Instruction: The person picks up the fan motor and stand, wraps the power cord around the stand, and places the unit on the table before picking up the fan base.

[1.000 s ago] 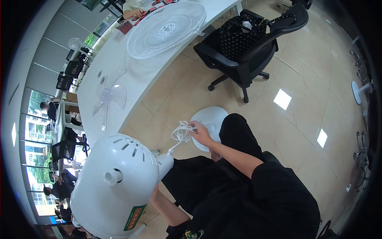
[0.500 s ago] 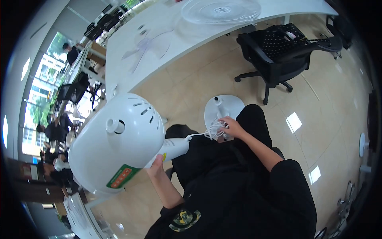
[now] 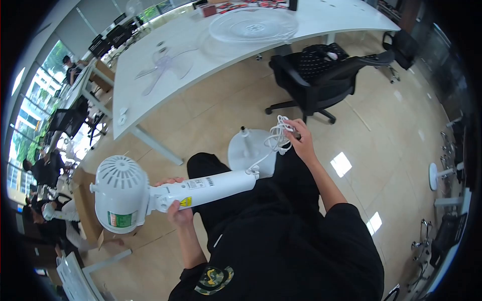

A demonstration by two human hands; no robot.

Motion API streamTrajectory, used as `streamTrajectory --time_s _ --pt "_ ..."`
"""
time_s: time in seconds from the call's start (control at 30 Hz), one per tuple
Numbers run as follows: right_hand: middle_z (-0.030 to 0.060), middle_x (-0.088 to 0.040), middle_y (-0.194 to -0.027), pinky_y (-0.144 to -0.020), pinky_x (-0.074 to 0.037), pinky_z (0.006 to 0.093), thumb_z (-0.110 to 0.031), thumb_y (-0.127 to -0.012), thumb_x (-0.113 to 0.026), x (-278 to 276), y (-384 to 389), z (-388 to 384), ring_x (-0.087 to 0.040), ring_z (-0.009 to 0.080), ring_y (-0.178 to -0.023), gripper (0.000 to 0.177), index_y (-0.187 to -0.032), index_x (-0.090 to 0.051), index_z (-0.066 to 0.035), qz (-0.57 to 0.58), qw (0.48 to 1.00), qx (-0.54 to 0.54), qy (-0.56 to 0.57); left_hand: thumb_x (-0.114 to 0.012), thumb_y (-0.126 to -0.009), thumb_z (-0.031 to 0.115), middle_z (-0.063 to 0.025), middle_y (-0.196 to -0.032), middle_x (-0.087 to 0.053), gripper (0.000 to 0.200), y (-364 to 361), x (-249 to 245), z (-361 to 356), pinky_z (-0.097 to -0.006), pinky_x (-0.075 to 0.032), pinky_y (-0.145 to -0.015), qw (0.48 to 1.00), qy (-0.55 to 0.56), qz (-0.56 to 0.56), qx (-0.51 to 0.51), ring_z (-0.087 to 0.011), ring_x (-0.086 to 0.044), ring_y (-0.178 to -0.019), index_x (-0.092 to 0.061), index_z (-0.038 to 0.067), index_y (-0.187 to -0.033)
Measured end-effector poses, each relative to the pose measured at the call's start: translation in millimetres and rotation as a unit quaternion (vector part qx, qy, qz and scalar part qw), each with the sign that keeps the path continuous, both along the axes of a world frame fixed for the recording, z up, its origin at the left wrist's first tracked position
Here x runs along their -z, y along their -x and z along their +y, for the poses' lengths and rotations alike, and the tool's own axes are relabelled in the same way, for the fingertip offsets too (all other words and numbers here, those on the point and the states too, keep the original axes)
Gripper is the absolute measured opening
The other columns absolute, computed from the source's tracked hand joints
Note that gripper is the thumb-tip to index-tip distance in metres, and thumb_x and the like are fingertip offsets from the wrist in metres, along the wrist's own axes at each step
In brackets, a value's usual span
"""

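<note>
A white fan body lies across my lap, its motor head to the left and its post reaching right. My left hand is wrapped around the post near the head, by a yellow label. A coiled white power cord runs from the post's end up to my right hand, whose fingers pinch the bundle. Behind the cord, on the floor by my knees, stands a white fan base with a short upright tube.
On the white desk lie a clear fan blade and round fan grilles. A black office chair stands beside the desk. An open cardboard box sits at the left, near other people.
The fan body has swung down and away from the camera, now lying level with its post in full view. My right hand has lifted the cord bundle up and to the right.
</note>
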State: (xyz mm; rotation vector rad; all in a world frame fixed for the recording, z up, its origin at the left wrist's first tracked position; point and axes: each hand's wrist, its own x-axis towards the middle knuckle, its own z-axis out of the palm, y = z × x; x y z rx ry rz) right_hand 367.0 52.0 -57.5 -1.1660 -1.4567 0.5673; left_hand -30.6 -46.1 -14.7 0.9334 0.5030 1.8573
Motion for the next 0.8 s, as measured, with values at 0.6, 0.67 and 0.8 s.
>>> streamTrajectory --time_s 0.6,0.67,0.8 --pt "0.0027 -0.061 -0.085 -0.062 -0.042 0.0250 -0.014 -0.096 -0.065 45 -187 -152 -0.048 0.0091 -0.068 0.017 -0.105 -0.072 -0.001 -0.123 0.943 0.283 0.126 -0.066 -0.086 0.021 -0.0168 -0.118 -0.060 0.049 -74 151 3 -0.0567 -0.043 -0.108 0.901 0.336 -0.217 0.167 -0.0356 -0.058 -0.117 -0.048 0.005 -0.128" --pt "0.0006 -0.061 -0.085 -0.061 -0.042 0.0243 -0.017 -0.097 -0.064 49 -181 -153 -0.048 0.0073 -0.068 0.020 -0.106 -0.072 -0.002 -0.046 0.939 0.298 0.167 -0.066 -0.086 0.020 -0.0165 -0.118 -0.060 0.048 -72 151 5 -0.0562 -0.043 -0.108 0.887 0.365 -0.235 0.160 -0.0353 -0.058 -0.117 -0.048 0.005 -0.128" --pt "-0.0041 -0.059 -0.086 -0.056 -0.039 0.0221 -0.026 -0.100 -0.062 47 -213 -154 -0.044 0.0040 -0.067 0.026 -0.110 -0.071 -0.003 0.081 0.928 0.332 0.150 -0.065 -0.087 0.021 -0.0180 -0.123 -0.061 0.047 -65 153 7 -0.0493 -0.043 -0.108 0.891 0.349 -0.247 0.153 -0.0349 -0.058 -0.120 -0.050 0.001 -0.126"
